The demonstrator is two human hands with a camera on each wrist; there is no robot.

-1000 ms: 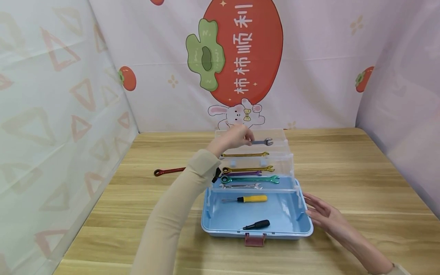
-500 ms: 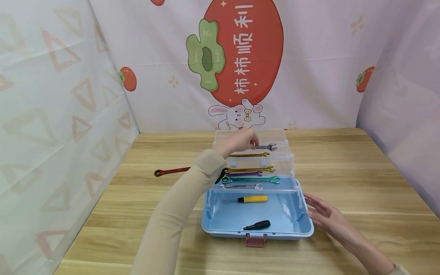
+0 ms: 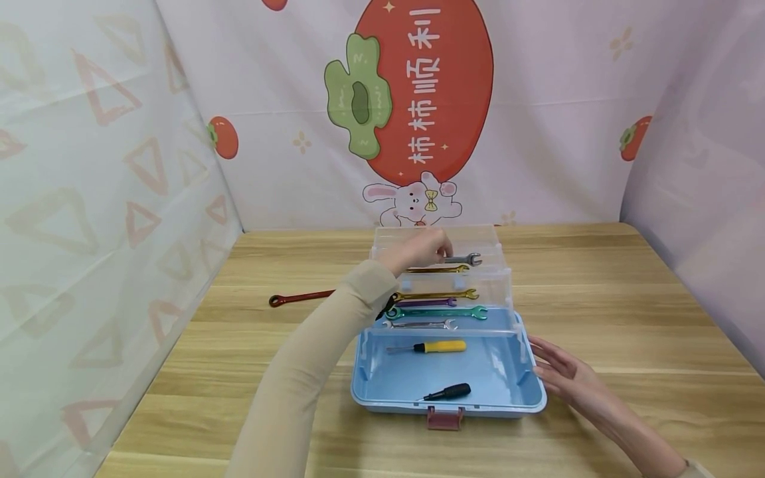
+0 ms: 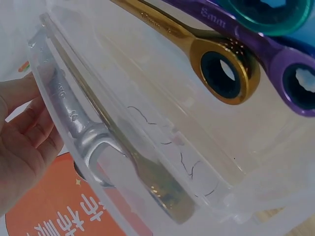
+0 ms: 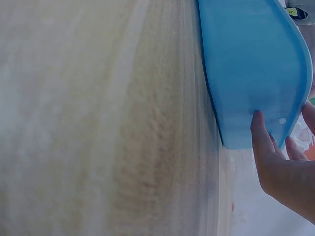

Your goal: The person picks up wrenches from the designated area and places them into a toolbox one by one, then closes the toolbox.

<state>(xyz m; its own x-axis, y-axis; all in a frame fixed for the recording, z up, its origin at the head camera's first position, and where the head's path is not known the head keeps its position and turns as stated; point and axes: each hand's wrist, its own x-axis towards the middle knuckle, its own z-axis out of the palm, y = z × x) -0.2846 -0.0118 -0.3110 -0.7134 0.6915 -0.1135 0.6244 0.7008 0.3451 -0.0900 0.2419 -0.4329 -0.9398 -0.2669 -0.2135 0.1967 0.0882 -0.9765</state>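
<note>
My left hand (image 3: 421, 251) pinches a silver wrench (image 3: 463, 259) over the rearmost clear tray (image 3: 484, 242) of an open blue toolbox (image 3: 496, 382). In the left wrist view the silver wrench (image 4: 71, 105) shows beside a gold wrench (image 4: 93, 101) in that tray, its far end hidden at my fingers. My right hand (image 3: 574, 382) rests with extended fingers against the toolbox's right side; the right wrist view shows fingertips on the blue wall (image 5: 256, 69). In the lower tray lie another gold wrench (image 3: 439, 294), a purple wrench (image 3: 427, 302), a green wrench (image 3: 439, 312) and a silver double-ended wrench (image 3: 418, 324).
Inside the toolbox bottom are a yellow-handled screwdriver (image 3: 442, 346) and a black-handled screwdriver (image 3: 451, 392). A red wrench (image 3: 299, 298) lies on the wooden table (image 3: 197, 372), partly behind my left sleeve. The pink latch (image 3: 445, 418) hangs at the box's front.
My left hand has moved slightly right and down with the silver wrench, bringing it closer to the rearmost tray. The right hand has stayed against the box.
</note>
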